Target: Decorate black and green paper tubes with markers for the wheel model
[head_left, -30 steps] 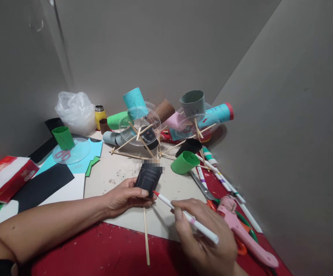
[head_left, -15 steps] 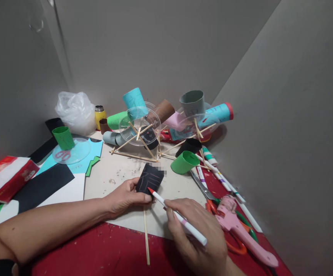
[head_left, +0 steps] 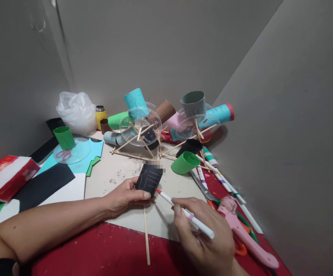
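My left hand (head_left: pixel 127 197) grips a small black piece (head_left: pixel 149 178) by its lower left side, thumb along its bottom edge. Faint lines are drawn on its face. My right hand (head_left: pixel 202 226) is closed round a white marker (head_left: pixel 193 219) whose red tip is at the piece's lower right edge; whether it touches I cannot tell. Below the black piece, thin wooden sticks (head_left: pixel 146 239) lie across the edge of the pale board (head_left: pixel 120 214). A green paper tube (head_left: pixel 185 163) rests to the right of the black piece.
Stick frames with plastic discs (head_left: pixel 140 123) and coloured tubes stand behind. A pink glue gun (head_left: pixel 244 237), scissors (head_left: pixel 202 186) and markers (head_left: pixel 248 216) lie at the right. At the left are a red-and-white packet (head_left: pixel 9 178), black strips (head_left: pixel 45 186) and a plastic bag (head_left: pixel 76 113).
My right hand has moved slightly right with the marker, so its tip has gone from the face of the black piece to its right edge. The black piece has turned slightly.
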The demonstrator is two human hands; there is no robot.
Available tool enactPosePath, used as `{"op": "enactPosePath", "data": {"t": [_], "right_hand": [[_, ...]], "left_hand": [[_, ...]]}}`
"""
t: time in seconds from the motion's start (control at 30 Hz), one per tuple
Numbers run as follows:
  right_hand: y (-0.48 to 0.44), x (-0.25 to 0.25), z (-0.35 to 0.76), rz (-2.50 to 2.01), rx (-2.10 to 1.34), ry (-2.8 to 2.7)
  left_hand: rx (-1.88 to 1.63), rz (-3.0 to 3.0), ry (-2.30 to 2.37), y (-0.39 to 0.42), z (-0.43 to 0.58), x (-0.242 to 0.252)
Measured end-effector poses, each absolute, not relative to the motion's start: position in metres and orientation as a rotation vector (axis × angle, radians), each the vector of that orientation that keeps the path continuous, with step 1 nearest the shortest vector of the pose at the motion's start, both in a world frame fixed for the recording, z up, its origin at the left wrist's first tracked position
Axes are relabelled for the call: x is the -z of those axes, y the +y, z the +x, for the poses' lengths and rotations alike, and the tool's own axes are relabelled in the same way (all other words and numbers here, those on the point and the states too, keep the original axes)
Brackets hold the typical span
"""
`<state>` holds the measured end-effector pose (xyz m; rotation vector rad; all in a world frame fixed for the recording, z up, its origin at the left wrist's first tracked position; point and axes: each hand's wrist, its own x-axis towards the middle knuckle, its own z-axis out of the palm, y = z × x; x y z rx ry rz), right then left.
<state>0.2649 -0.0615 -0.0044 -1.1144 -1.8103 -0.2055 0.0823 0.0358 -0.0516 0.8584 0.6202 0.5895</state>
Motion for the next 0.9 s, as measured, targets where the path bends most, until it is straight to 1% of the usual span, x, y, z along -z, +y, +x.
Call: {"op": "enactPosePath", "data": {"t": [0.9], "right_hand": [[-0.0624,0.0034,0.263,-1.015,0.08,-1.822]], "left_hand": [[-0.623,0.913,0.577,0.0348,0.0841,0.051]]}}
